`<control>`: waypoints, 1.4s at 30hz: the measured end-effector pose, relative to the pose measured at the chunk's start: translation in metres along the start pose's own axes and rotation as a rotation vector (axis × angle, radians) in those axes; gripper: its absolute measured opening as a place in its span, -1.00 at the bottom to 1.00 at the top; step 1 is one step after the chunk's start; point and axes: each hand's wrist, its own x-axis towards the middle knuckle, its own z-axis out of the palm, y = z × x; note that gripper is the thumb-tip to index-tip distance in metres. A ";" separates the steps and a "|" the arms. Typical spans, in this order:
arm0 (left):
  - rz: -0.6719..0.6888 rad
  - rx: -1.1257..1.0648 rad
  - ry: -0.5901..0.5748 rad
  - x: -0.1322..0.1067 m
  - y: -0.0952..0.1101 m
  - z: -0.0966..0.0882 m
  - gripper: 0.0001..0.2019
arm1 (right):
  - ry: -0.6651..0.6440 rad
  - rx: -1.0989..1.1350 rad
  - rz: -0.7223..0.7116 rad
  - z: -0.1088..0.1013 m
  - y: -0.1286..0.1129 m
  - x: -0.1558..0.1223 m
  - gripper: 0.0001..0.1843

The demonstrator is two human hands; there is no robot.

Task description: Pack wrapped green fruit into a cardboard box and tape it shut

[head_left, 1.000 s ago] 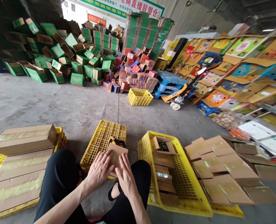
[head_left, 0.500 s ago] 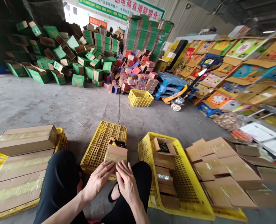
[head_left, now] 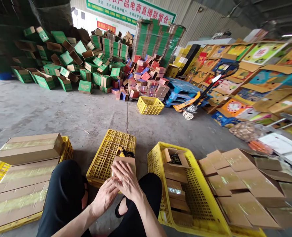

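A small brown cardboard box rests on an upturned yellow plastic crate in front of my knees. My right hand lies flat across the box's top, fingers spread. My left hand grips the box's near lower edge from below. A yellow-and-black tape dispenser sits on the crate just behind the box.
A yellow crate at my right holds several small brown boxes; more taped boxes pile on the floor beyond it. Long taped cartons lie on a yellow crate at my left. Green and red box heaps, another yellow crate and a pallet jack stand farther off.
My right hand has slid up onto the top of the small box, while my left hand has dropped to its near lower edge. The view has shifted slightly.
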 end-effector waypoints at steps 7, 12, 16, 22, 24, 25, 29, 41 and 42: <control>-0.014 0.045 -0.054 0.002 0.004 -0.004 -0.45 | 0.222 -0.186 0.173 0.020 0.038 -0.042 -0.16; -0.057 0.054 -0.056 0.006 0.007 -0.006 -0.44 | 0.383 -0.151 0.282 0.045 0.025 -0.058 -0.10; -0.088 0.057 -0.062 0.014 0.010 -0.012 -0.49 | 0.435 -0.095 0.344 0.065 0.006 -0.062 -0.13; -0.080 0.119 -0.093 0.042 0.014 -0.013 -0.44 | 0.489 0.048 0.377 0.075 -0.003 -0.066 -0.19; -0.024 0.150 -0.103 0.050 0.017 -0.005 -0.36 | 0.496 0.096 0.403 0.073 -0.005 -0.064 -0.17; -0.004 0.167 -0.109 0.052 0.020 0.001 -0.32 | 0.500 0.114 0.422 0.072 -0.006 -0.063 -0.17; 0.004 0.220 -0.132 0.052 0.025 0.018 -0.24 | 0.520 0.107 0.493 0.070 -0.009 -0.062 -0.19; -0.082 0.254 -0.049 0.023 0.002 -0.019 -0.18 | 0.546 0.050 0.514 0.087 -0.006 -0.059 -0.18; -0.105 0.264 -0.042 0.020 0.000 -0.022 -0.15 | 0.545 0.049 0.516 0.086 -0.006 -0.059 -0.18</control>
